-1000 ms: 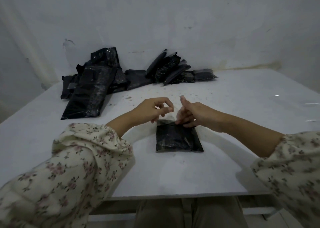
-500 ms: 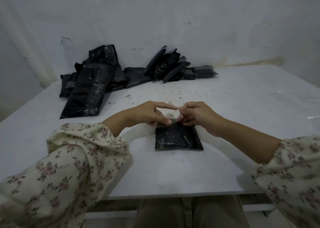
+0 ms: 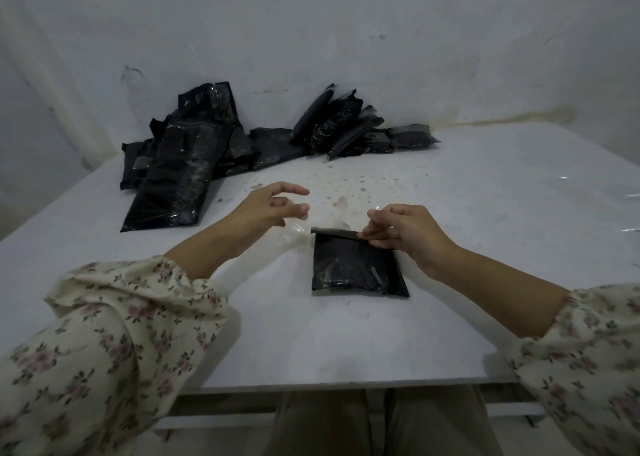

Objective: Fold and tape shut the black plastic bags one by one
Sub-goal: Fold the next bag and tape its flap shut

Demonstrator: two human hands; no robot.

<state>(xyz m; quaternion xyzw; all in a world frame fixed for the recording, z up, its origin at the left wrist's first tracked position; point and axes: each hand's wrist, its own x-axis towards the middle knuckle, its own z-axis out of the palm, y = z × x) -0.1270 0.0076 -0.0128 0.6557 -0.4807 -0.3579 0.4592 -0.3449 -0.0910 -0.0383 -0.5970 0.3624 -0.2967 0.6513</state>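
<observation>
**Right hand pins the bag's fold, left hand free**

Head view: the small black bag [image 3: 356, 268] lies flat mid-worktop [image 3: 485, 213], just before you. Your right hand [image 3: 405, 230] pinches its folded top edge in its grip. Your left hand [image 3: 273, 206] hovers beside it, grip spread, nothing visible in it. If that pinch loosens before tape lands, the slick fold will likely spring open.

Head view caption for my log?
Right hand pinches the folded top of the small black bag; left hand hovers open alongside.

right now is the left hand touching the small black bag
No, the left hand hovers apart from the small black bag, fingers spread.
</observation>
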